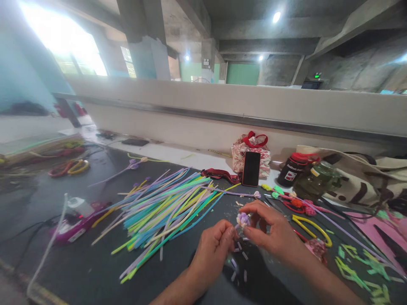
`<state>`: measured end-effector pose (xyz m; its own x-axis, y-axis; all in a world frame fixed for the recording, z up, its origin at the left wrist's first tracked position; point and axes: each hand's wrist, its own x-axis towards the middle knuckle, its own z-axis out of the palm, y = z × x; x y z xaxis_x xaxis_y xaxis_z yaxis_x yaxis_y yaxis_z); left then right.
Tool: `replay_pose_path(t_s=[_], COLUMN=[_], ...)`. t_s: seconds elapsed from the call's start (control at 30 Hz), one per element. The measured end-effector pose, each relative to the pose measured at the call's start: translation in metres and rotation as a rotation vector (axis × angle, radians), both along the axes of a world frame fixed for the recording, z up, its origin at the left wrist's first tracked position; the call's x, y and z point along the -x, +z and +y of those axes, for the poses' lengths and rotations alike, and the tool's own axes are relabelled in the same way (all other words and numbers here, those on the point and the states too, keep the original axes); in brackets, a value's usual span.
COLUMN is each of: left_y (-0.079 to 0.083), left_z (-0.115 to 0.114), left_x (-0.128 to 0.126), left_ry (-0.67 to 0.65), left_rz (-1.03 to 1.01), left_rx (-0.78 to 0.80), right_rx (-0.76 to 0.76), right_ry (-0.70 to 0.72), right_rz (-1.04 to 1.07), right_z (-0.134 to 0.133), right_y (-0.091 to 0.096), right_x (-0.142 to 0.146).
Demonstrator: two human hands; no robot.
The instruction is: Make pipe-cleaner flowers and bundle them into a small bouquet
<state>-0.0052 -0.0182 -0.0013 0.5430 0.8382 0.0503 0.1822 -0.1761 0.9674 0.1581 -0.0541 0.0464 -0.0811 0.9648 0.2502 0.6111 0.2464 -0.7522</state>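
Observation:
A small lavender and cream pipe-cleaner flower [243,219] is held between my two hands above the dark table. My left hand [214,243] is closed in a pinch at its lower left side, where the stem is hidden by the fingers. From the right, my right hand [269,226] curls thumb and fingers about the bloom. Short cut pieces of pale pipe cleaner [244,255] lie scattered beneath. To the left spreads a big loose pile of pipe cleaners [168,207] in green, blue, yellow, lilac and cream.
A phone [251,168] leans upright against a patterned bag [238,154]. Beside it stand a black bottle [290,171] and a green jar [318,180]. Yellow-handled pliers [313,228] and green cut pieces [349,269] lie right. A purple power strip [76,224] with cables sits left.

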Motion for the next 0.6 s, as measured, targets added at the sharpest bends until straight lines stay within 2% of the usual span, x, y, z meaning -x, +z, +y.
replay_pose_path(t_s=[0.17, 0.6], left_y=[-0.001, -0.0001], left_z=[-0.0002, -0.0002], left_x=[0.0005, 0.0003], left_ry=[0.006, 0.023], left_rz=[-0.014, 0.008], left_rx=[0.015, -0.044], right_rx=[0.031, -0.058], right_ry=[-0.012, 0.035], right_rz=[-0.011, 0.009], right_z=[0.0004, 0.0035], right_y=[0.001, 0.0014], right_x=[-0.0015, -0.0012])
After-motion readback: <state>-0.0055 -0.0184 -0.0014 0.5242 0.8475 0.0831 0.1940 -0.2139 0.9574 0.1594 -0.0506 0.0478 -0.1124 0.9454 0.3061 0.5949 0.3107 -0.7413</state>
